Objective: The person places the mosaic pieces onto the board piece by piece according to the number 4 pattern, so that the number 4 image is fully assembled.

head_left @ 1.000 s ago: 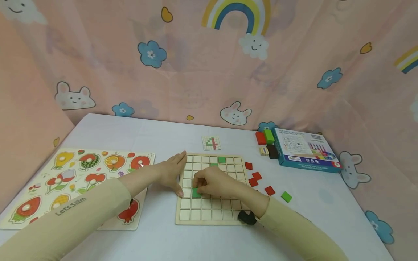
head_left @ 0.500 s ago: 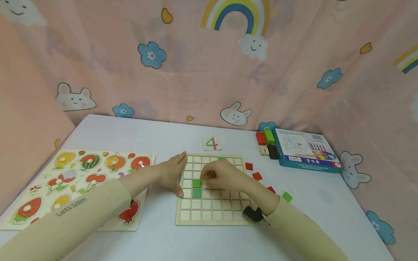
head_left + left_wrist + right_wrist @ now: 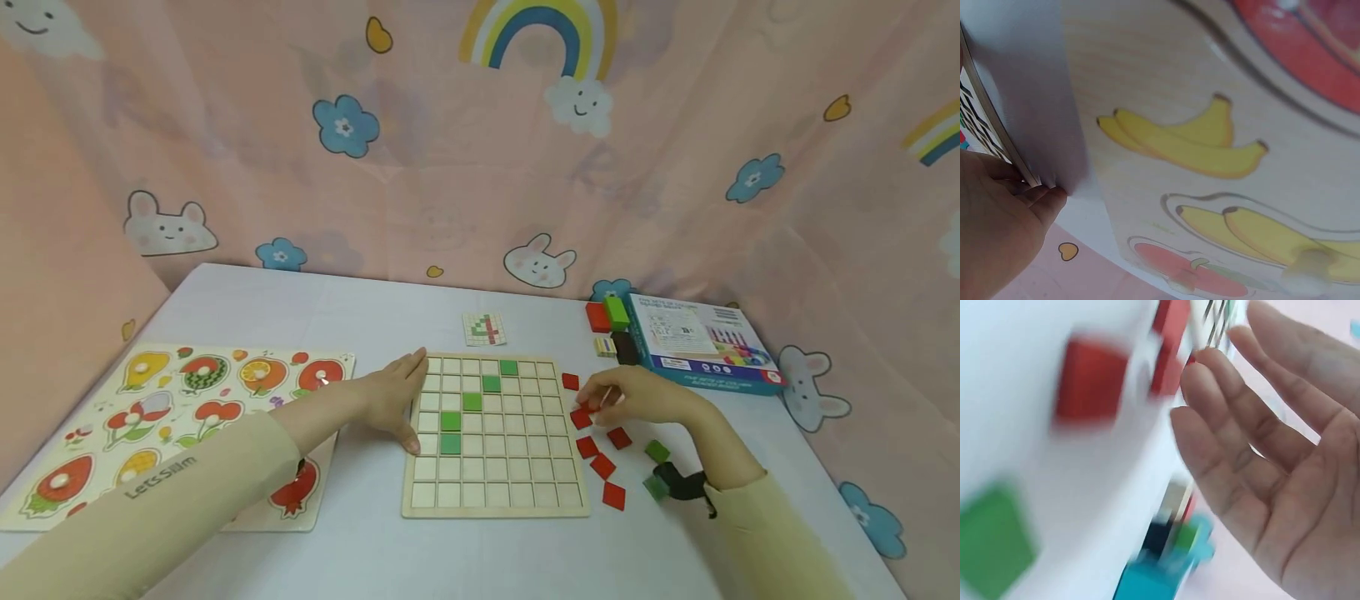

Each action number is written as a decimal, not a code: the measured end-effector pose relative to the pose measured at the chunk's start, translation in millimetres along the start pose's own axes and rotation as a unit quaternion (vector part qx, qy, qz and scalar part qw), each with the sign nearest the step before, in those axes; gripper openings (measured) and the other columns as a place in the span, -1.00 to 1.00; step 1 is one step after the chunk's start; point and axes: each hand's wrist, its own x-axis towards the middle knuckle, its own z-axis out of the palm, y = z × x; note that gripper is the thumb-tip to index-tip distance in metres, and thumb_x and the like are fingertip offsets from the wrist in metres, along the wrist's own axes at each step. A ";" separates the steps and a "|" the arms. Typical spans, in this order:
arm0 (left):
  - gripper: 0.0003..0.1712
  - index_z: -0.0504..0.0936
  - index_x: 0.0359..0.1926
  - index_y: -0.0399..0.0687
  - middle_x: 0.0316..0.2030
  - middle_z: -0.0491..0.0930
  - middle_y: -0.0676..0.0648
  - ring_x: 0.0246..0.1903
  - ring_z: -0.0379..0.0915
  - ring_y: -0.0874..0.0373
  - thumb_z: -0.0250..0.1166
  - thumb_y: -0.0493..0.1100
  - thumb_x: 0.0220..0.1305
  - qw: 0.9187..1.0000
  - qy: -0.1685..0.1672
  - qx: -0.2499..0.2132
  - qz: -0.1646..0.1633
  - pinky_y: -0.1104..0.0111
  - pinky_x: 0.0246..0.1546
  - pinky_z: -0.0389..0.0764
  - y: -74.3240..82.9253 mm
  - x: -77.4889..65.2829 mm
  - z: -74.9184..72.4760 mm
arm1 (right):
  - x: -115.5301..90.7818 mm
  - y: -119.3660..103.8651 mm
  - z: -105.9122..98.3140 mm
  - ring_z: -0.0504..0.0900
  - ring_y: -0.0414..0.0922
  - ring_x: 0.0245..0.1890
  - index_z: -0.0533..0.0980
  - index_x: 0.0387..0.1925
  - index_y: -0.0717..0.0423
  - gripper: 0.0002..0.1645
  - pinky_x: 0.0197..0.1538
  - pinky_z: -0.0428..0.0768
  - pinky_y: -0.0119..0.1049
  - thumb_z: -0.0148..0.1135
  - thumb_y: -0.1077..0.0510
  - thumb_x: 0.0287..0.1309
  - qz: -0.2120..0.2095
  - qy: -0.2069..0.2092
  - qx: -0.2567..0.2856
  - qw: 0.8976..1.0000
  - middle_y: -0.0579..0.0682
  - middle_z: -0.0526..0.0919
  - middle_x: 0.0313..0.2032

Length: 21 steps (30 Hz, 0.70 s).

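Observation:
My left hand (image 3: 387, 402) rests along the left edge of a wooden grid board (image 3: 497, 512), fingers and thumb spread against it. The left wrist view shows the fingertips touching the board's side. Several green tiles (image 3: 472, 402) lie in the board's cells, stepping from upper right down to the left. Right of the board, my right hand (image 3: 637, 396) hovers over loose red tiles (image 3: 581, 418). Its fingers are loosely bent, with nothing seen between them in the right wrist view (image 3: 1272, 444).
A small pattern card (image 3: 484, 329) lies behind the board. At left is a fruit puzzle board (image 3: 176, 400). Two loose green tiles (image 3: 657, 452) lie near the right wrist. Coloured blocks (image 3: 617, 313) and a blue box (image 3: 705, 346) stand at the back right.
My right hand has moved from over the grid to the red tiles at right. Green tiles it covered now show in the cells, one more uncovered mid-diagonal. My left hand stays put.

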 end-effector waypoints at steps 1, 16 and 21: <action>0.57 -0.24 0.52 -0.45 0.56 -0.37 -0.38 0.57 -0.35 -0.32 0.55 0.29 -0.17 1.000 0.000 0.001 0.001 -0.06 0.57 -0.06 -0.5 0.2 0.3 | -5.2 7.3 -2.5 0.60 -0.11 -0.16 0.65 -0.05 0.04 -0.70 -0.14 0.62 -0.32 0.36 0.16 0.13 0.009 -0.007 0.005 1.000 -0.02 0.70 -0.19; 0.57 -0.23 0.52 -0.43 0.56 -0.37 -0.37 0.57 -0.36 -0.31 0.55 0.28 -0.17 1.000 0.003 -0.005 0.000 -0.08 0.57 -0.03 -1.0 -0.6 1.2 | -54.1 74.7 -11.1 0.46 -0.08 -0.26 0.64 -0.14 0.04 -0.64 -0.29 0.49 -0.37 0.49 0.19 -0.06 0.044 -0.071 0.065 0.994 0.13 0.52 -0.31; 0.56 -0.24 0.52 -0.42 0.57 -0.37 -0.36 0.57 -0.36 -0.31 0.55 0.29 -0.16 1.000 0.002 -0.006 -0.001 -0.08 0.57 -0.03 -0.5 -1.3 1.0 | -53.6 82.5 -5.5 0.45 -0.13 -0.32 0.65 -0.17 -0.01 -0.68 -0.31 0.46 -0.40 0.50 0.13 -0.03 0.029 -0.059 0.061 0.996 0.10 0.51 -0.33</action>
